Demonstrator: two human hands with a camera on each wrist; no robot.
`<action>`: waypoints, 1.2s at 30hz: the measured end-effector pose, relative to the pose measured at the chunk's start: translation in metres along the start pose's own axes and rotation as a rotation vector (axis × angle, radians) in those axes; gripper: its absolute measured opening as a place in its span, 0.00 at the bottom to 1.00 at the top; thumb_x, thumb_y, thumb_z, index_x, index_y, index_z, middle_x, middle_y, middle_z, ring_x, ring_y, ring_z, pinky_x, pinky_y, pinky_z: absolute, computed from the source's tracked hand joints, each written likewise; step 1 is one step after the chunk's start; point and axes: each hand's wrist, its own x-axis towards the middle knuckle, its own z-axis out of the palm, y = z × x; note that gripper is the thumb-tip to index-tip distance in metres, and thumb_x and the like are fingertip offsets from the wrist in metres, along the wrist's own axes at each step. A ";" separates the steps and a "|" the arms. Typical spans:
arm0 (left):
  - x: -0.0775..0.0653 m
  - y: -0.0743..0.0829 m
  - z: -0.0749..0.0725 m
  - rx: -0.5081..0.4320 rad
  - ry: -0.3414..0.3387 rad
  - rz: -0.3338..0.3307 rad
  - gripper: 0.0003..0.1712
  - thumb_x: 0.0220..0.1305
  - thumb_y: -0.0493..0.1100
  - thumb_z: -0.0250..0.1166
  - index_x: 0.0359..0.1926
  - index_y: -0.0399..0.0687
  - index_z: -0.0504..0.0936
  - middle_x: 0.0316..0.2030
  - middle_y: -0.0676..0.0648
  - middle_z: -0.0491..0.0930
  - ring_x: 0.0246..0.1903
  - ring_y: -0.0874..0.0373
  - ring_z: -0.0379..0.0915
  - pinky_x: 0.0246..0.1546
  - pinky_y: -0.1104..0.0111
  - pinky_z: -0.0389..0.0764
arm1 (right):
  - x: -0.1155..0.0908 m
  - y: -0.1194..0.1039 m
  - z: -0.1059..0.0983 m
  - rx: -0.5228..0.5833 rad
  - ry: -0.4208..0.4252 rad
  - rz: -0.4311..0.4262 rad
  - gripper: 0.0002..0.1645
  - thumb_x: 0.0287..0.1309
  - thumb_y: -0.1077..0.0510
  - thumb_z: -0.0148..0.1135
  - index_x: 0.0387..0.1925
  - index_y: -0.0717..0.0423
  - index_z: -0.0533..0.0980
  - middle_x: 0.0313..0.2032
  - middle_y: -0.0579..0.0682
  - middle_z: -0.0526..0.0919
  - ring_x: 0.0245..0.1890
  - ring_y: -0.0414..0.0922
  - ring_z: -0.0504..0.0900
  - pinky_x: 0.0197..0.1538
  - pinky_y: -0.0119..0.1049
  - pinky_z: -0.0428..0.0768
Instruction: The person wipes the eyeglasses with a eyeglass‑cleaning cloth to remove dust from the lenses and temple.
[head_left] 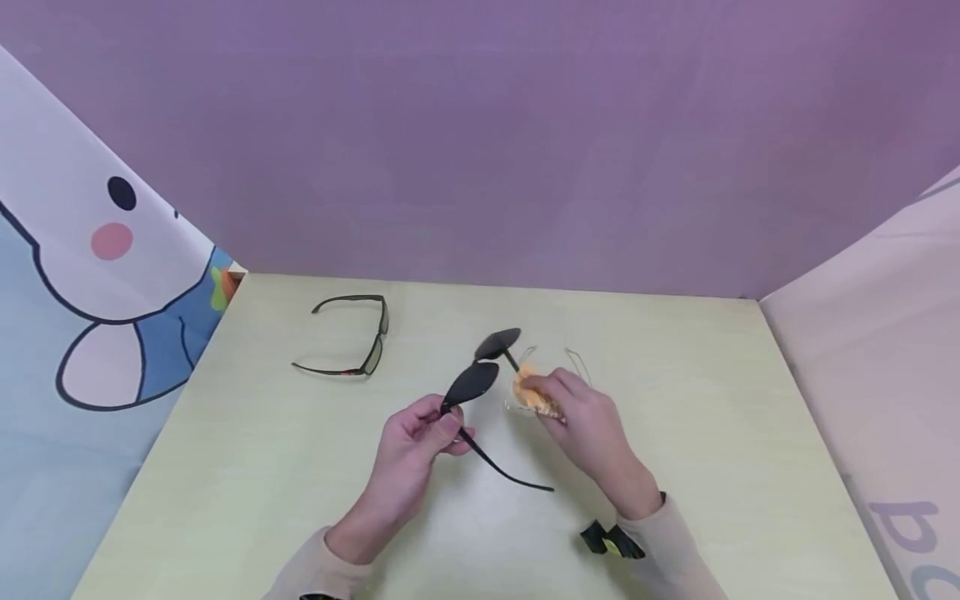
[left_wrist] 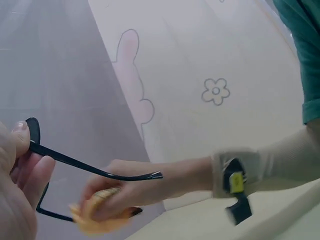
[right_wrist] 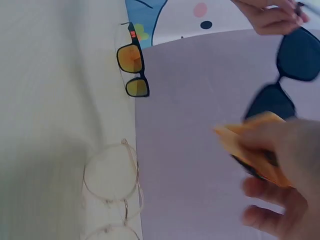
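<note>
Through my head view, the left grip point(head_left: 411, 452) is closed on the black sunglasses point(head_left: 470, 383), thumb and fingers pinching them at the hinge beside the nearer lens. The nearer temple slants out to the right of that grip, its tip free; the lenses rise just beyond it. My right grip point(head_left: 588, 423) has the orange cloth point(head_left: 527, 390) pinched in its fingers, and from the left wrist I can see the cloth folded around the farther temple, with a dark tip poking out past it. Both grips are raised off the surface point(head_left: 225, 475). Lying on it near the right grip, partly hidden behind it in my head view, are the wire-rimmed glasses point(right_wrist: 111, 175). The dark-framed glasses point(head_left: 373, 357) lie beyond the left grip and to its left, well apart from both grips.
</note>
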 end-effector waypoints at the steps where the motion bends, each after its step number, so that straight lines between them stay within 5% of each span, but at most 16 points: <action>1: 0.000 0.000 -0.001 0.002 0.005 0.009 0.11 0.71 0.29 0.59 0.37 0.48 0.81 0.33 0.54 0.83 0.35 0.63 0.86 0.38 0.72 0.88 | -0.002 0.000 -0.001 0.003 -0.027 -0.002 0.22 0.46 0.69 0.78 0.45 0.54 0.83 0.36 0.49 0.83 0.29 0.42 0.80 0.28 0.34 0.84; 4: 0.000 0.000 -0.003 0.011 -0.009 0.009 0.11 0.70 0.28 0.59 0.36 0.49 0.81 0.32 0.54 0.84 0.34 0.63 0.86 0.38 0.72 0.88 | -0.004 0.002 -0.004 0.003 -0.074 -0.012 0.21 0.47 0.68 0.79 0.44 0.52 0.83 0.35 0.47 0.83 0.29 0.40 0.79 0.28 0.33 0.82; 8: -0.002 -0.004 0.003 0.025 -0.106 -0.045 0.02 0.69 0.29 0.61 0.37 0.32 0.79 0.31 0.53 0.86 0.34 0.63 0.85 0.38 0.72 0.88 | 0.001 0.005 -0.004 -0.007 -0.045 -0.030 0.21 0.47 0.70 0.77 0.43 0.53 0.83 0.36 0.48 0.83 0.28 0.41 0.80 0.27 0.36 0.84; 13: -0.004 -0.005 0.012 0.053 -0.182 -0.033 0.18 0.70 0.31 0.63 0.41 0.11 0.69 0.32 0.54 0.85 0.35 0.64 0.84 0.38 0.73 0.87 | 0.006 0.006 -0.003 -0.016 0.005 -0.031 0.18 0.49 0.70 0.77 0.41 0.54 0.83 0.37 0.49 0.83 0.30 0.43 0.82 0.28 0.39 0.86; 19: -0.002 0.004 0.008 0.070 -0.098 0.025 0.06 0.69 0.28 0.60 0.38 0.23 0.75 0.31 0.54 0.84 0.33 0.65 0.83 0.37 0.73 0.88 | -0.002 0.005 -0.010 -0.009 -0.125 -0.076 0.21 0.46 0.67 0.80 0.43 0.49 0.85 0.36 0.46 0.83 0.27 0.40 0.79 0.28 0.34 0.83; 23: -0.002 0.005 0.007 0.063 -0.105 0.006 0.01 0.69 0.29 0.61 0.37 0.32 0.78 0.31 0.53 0.85 0.33 0.64 0.84 0.38 0.72 0.88 | -0.006 0.005 -0.013 0.000 -0.209 -0.082 0.20 0.46 0.65 0.81 0.42 0.47 0.86 0.36 0.44 0.84 0.27 0.38 0.79 0.28 0.33 0.82; 27: -0.006 0.000 0.013 0.046 -0.183 -0.036 0.09 0.69 0.31 0.63 0.38 0.23 0.76 0.31 0.53 0.85 0.34 0.64 0.84 0.37 0.73 0.87 | -0.005 0.006 -0.010 -0.006 -0.150 -0.083 0.19 0.46 0.67 0.79 0.41 0.52 0.85 0.38 0.47 0.85 0.30 0.41 0.83 0.29 0.35 0.85; 31: -0.010 -0.003 0.018 0.045 -0.242 -0.008 0.20 0.70 0.33 0.64 0.40 0.12 0.70 0.31 0.55 0.84 0.33 0.66 0.83 0.37 0.74 0.86 | -0.002 0.005 -0.005 0.002 -0.034 -0.081 0.18 0.44 0.69 0.78 0.40 0.55 0.85 0.39 0.51 0.87 0.31 0.44 0.87 0.30 0.39 0.87; 34: -0.010 0.000 0.016 0.045 -0.216 0.037 0.21 0.71 0.34 0.64 0.40 0.12 0.69 0.32 0.56 0.83 0.34 0.66 0.82 0.37 0.75 0.86 | -0.003 0.004 -0.004 0.043 -0.017 -0.087 0.18 0.45 0.68 0.78 0.40 0.54 0.85 0.36 0.49 0.86 0.27 0.42 0.83 0.28 0.37 0.85; 36: -0.009 0.003 0.013 0.038 -0.188 0.065 0.13 0.71 0.34 0.64 0.38 0.22 0.75 0.32 0.56 0.83 0.33 0.66 0.82 0.36 0.75 0.85 | -0.006 0.002 -0.007 0.069 -0.076 -0.088 0.19 0.46 0.66 0.79 0.42 0.52 0.85 0.35 0.48 0.86 0.27 0.40 0.82 0.29 0.36 0.85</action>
